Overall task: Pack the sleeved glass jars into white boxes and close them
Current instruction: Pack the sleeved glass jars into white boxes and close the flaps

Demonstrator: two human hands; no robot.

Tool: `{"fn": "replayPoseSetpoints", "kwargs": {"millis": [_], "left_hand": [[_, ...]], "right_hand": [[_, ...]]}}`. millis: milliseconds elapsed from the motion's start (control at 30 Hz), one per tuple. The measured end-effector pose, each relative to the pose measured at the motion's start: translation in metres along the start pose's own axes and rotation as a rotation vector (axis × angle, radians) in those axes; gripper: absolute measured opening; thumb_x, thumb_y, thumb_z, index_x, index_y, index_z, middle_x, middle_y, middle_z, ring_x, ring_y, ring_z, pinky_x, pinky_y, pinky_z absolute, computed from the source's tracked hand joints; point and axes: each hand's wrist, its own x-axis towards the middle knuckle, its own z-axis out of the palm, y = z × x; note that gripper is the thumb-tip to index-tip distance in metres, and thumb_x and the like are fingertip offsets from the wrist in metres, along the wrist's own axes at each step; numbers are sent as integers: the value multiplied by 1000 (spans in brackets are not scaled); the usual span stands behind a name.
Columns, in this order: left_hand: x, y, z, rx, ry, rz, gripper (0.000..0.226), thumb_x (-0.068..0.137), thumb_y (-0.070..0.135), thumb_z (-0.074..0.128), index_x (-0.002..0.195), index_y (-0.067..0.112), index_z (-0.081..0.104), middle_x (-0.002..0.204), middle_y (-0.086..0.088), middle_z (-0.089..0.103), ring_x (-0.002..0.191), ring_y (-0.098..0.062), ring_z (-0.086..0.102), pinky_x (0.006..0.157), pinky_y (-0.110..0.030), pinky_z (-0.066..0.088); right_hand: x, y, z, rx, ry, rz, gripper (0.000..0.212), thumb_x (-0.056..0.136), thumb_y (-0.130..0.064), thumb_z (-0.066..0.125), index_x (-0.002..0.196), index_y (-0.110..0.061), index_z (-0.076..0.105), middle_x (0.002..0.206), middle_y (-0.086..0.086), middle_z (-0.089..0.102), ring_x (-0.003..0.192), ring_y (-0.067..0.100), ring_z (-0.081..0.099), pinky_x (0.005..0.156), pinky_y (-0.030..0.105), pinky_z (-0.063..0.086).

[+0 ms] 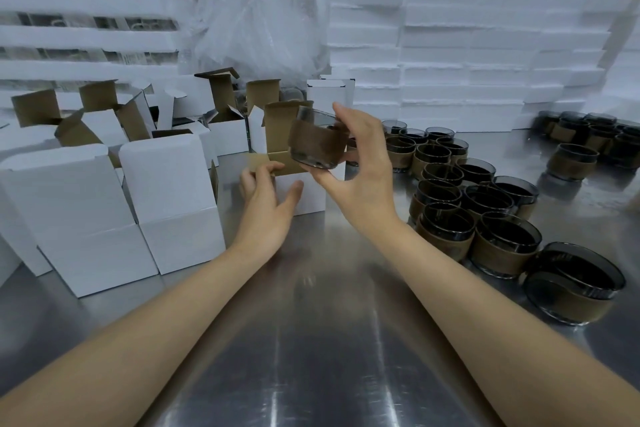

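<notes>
My right hand [356,163] grips a smoky glass jar with a brown sleeve [317,142] between thumb and fingers, tilted, just above an open white box [304,191] at the table's middle. The box's brown inner flaps stand up behind the jar. My left hand [266,204] holds the box's left side, fingers on its near flap. Several more sleeved jars [446,204] stand grouped on the steel table to the right.
Two closed white boxes [104,215] stand at the left front, with several open boxes [138,114] behind them. White foam slabs [467,55] are stacked at the back, beside a clear plastic bag [263,24]. More jars [588,139] sit far right.
</notes>
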Motion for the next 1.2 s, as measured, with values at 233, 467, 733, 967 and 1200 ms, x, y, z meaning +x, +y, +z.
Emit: {"fn": "replayPoseSetpoints", "kwargs": {"millis": [233, 467, 733, 967, 1200], "left_hand": [[-3, -2, 0, -4, -2, 114, 36, 91, 38, 61, 116, 18, 46, 123, -1, 33, 122, -9, 34, 100, -17, 26], [-2, -2, 1, 28, -8, 94, 35, 93, 38, 57, 119, 22, 41, 127, -1, 31, 122, -11, 34, 99, -20, 27], [-2, -2, 1, 44, 13, 127, 25, 95, 31, 57, 112, 16, 46, 125, -3, 32, 126, -16, 34, 104, -24, 29], [-2, -1, 1, 63, 42, 136, 22, 93, 32, 59, 102, 20, 44, 118, 1, 31, 122, -15, 35, 99, -23, 31], [-2, -2, 3, 96, 76, 186, 21, 92, 30, 62, 96, 17, 45, 113, 4, 29, 111, -5, 29, 86, -12, 24]], "right_hand": [[2, -1, 5, -128, -130, 72, 71, 76, -7, 77, 139, -18, 47, 122, 7, 43, 110, 9, 44, 90, 27, 51], [0, 3, -2, -116, -318, 104, 64, 85, -21, 70, 143, -17, 42, 118, 5, 42, 103, 5, 42, 94, 21, 45], [2, 5, -2, -155, -164, 60, 17, 88, -1, 64, 104, 1, 62, 99, 9, 56, 79, -4, 46, 74, 1, 35], [7, 3, -4, -161, -243, 140, 16, 89, -3, 63, 104, -1, 62, 95, 2, 57, 78, -4, 47, 74, 2, 34], [3, 7, -7, -213, -481, 51, 14, 91, 3, 55, 99, 3, 67, 105, 16, 66, 119, 29, 53, 103, 28, 34]]}}
